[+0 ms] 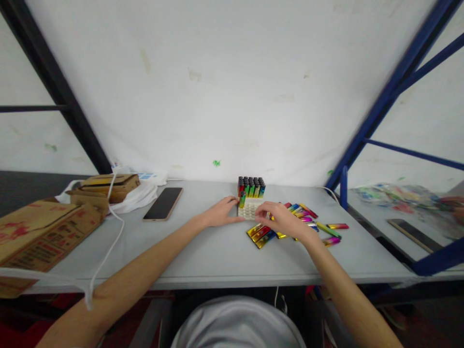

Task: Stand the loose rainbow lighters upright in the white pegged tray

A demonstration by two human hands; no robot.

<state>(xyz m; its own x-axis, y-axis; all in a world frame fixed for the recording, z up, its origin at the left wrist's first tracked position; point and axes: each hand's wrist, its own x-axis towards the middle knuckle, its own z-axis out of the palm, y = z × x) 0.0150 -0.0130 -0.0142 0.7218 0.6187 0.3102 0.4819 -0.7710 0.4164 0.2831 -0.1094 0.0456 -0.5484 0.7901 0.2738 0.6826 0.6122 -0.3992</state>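
Note:
A small white tray (248, 210) with rows of sockets lies on the table in front of me. One green lighter (242, 199) stands upright at its far left corner. My left hand (222, 212) grips the tray's left side, thumb near the front edge and fingers close to the lighter. Over the tray's right part, my right hand (277, 216) has its fingers curled together; what they hold, if anything, is hidden. Behind the tray stands a block of upright lighters (251, 187) with black tops. Loose shiny lighters (261, 234) in several colours lie beside and under my right hand.
A phone (163, 204) lies flat to the left. Farther left are an opened cardboard box (47, 232), a smaller carton (110, 187), white plastic bags and a white cable (116, 217). A blue metal frame (377, 111) rises at the right, and a white wall backs the table.

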